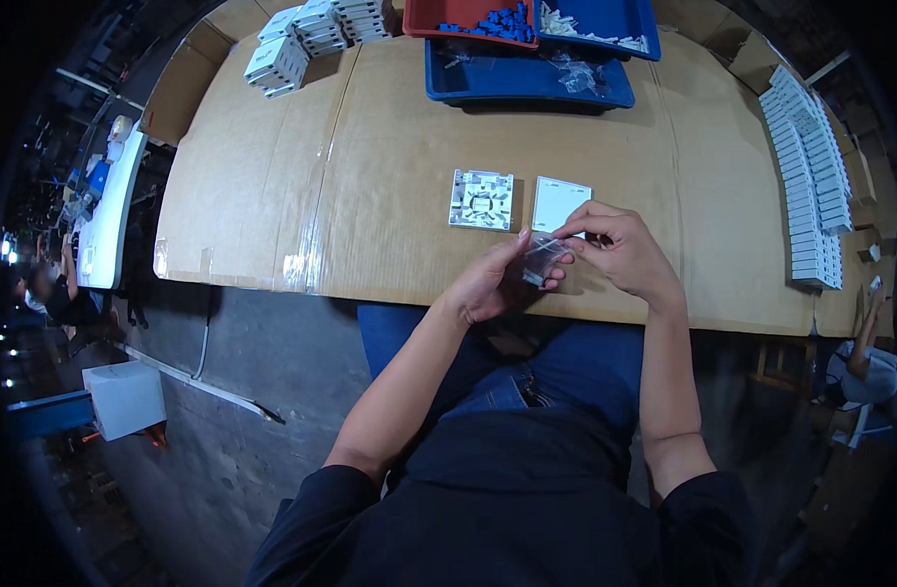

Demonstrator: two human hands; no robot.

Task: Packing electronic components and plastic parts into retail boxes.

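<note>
A small clear plastic bag [540, 260] is held up just above the table's near edge. My left hand [492, 282] is closed around its lower part, with the thumb on top. Thumb and fingers of my right hand [627, 252] pinch the bag's upper edge; what lies inside the bag is too small to make out. Beyond my left hand lies a white square box-like part [482, 200] with a round moulded shape in its middle. To its right is a flat white square cover [558, 202], partly hidden by my right fingers.
Cardboard covers the table [390, 186]. At the far side stand a red bin [421, 18] with small blue pieces, a blue bin [654, 34] with white pieces, and a blue tray [507, 90] with clear bags. White parts are stacked [274, 67] far left and in rows [807, 186] at right.
</note>
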